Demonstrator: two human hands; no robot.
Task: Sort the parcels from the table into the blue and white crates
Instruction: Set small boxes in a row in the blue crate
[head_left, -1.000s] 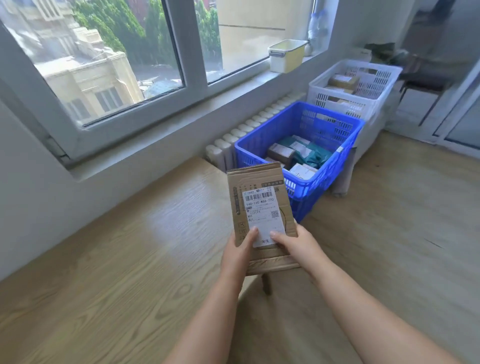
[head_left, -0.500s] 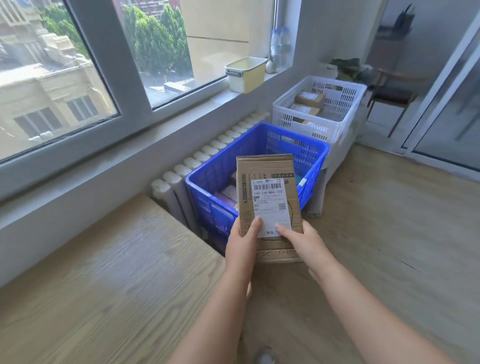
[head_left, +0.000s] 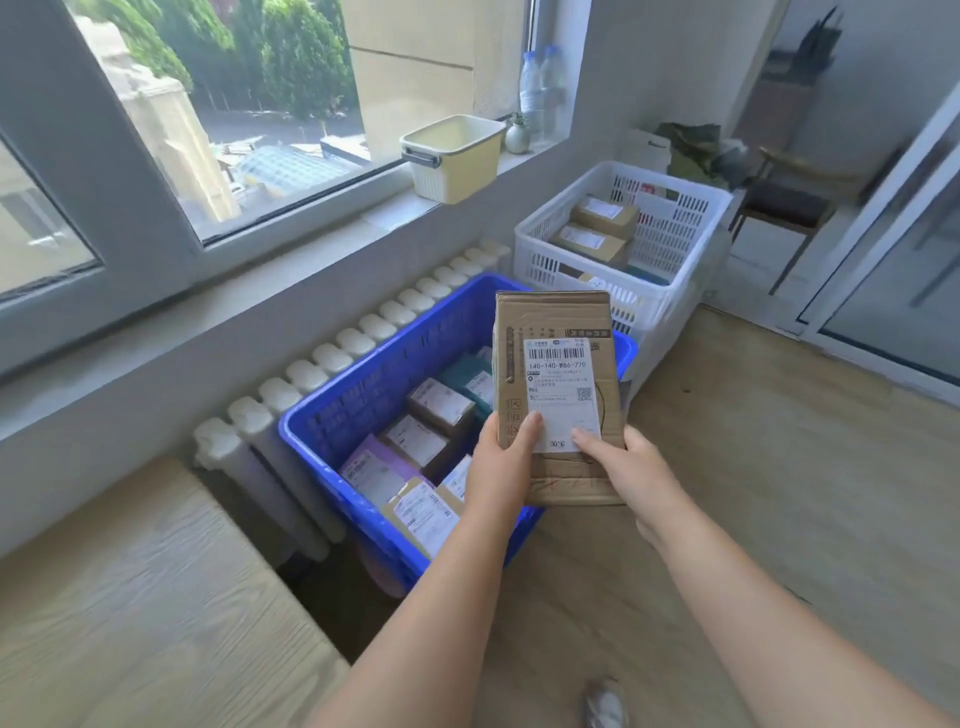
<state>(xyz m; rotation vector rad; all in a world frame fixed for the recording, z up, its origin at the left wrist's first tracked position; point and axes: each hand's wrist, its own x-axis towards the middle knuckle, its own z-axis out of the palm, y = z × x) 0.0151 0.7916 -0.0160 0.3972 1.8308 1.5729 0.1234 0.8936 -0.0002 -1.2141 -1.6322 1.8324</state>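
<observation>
Cardboard fills the middle of our head view: a flat brown box (head_left: 558, 387) with a white barcode label facing us. We hold it in the air with both hands. Our left hand (head_left: 501, 462) grips its lower left edge, thumb laid on the front. Our right hand (head_left: 631, 467) grips the lower right, thumb pressed on the label's bottom corner.

From here the box overlaps the right side of the blue crate (head_left: 311, 431) and touches neither crate. We cannot tell how high above the rim it hangs. The blue crate stands on the floor (head_left: 779, 493) against a white radiator (head_left: 332, 358) and holds labelled parcels (head_left: 421, 441) – brown, purple and teal.

Just beyond it is the white crate (head_left: 670, 306), with brown parcels (head_left: 597, 228) stacked inside. The wooden table (head_left: 130, 597) lies at our lower left, near the blue crate.

On the windowsill sit a pale yellow tub (head_left: 452, 156) and clear bottles (head_left: 535, 88). A chair (head_left: 789, 208) stands at the far right.
</observation>
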